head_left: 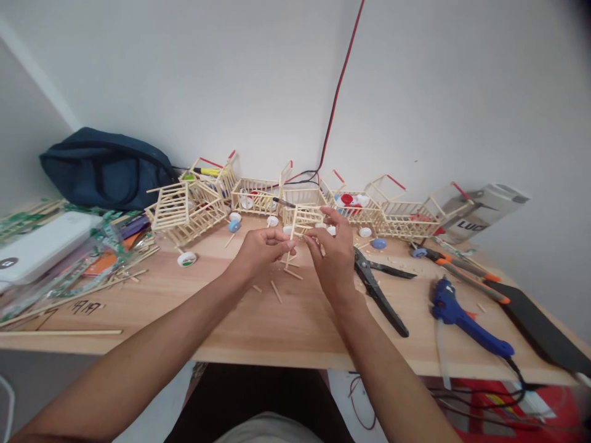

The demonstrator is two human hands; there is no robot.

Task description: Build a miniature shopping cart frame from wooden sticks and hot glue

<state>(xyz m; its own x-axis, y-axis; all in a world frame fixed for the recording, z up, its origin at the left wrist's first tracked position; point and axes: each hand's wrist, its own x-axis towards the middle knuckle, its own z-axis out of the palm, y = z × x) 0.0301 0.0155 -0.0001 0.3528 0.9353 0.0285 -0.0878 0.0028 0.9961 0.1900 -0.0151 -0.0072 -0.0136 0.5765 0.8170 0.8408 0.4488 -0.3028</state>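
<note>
Both hands hold a small frame of thin wooden sticks above the middle of the table. My left hand pinches a stick at the frame's lower left between thumb and fingers. My right hand closes on the frame from the right, its fingertips at the lower and right edges. Just behind stand small stick-built carts with bottle-cap wheels and red-tipped handles. One cart at the left is tilted. Short cut sticks lie below the hands.
Black-handled pliers lie right of my right hand. Farther right are a blue glue gun and orange-and-black cutters. A white power bank, loose sticks and wrappers cover the left side. A dark blue bag sits against the wall.
</note>
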